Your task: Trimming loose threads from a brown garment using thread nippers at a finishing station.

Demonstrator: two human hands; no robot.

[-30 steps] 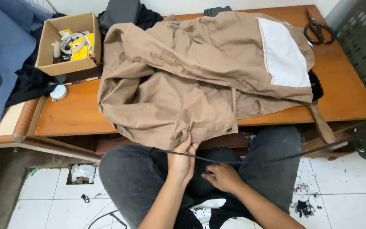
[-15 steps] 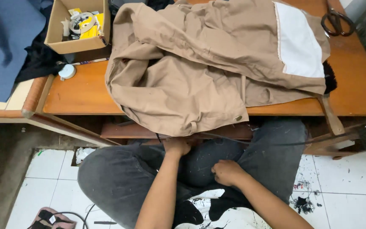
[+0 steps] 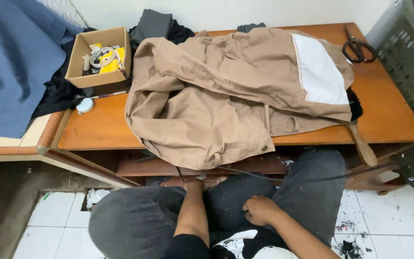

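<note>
Spreading over most of the wooden table (image 3: 97,129), the tan garment (image 3: 226,96) lies crumpled, its lower edge hanging over the front rim; a white lining panel (image 3: 318,72) is seen on its upper right part and a small metal button (image 3: 263,148) near the hem. A thin dark thread or cord (image 3: 283,176) is stretched below the hem, across the lap in dark trousers (image 3: 140,220).

An open cardboard box (image 3: 99,57) is set at the table's back left corner, with yellow and white packets inside; their labels are too small to be made out. A round white object (image 3: 85,105) lies just beside the box, on dark cloth. Black scissors (image 3: 359,49) rest at the back right corner, and a brush with a wooden handle (image 3: 360,139) sticks out over the front edge. A grey plastic basket (image 3: 413,62) stands to the right, blue cloth (image 3: 15,62) to the left.

The left hand (image 3: 206,182) is reached under the table's edge, just below the hem; its fingers are hidden, so its grip cannot be told. The right hand (image 3: 260,210) is curled loosely closed on the lap; nothing is visibly held.
</note>
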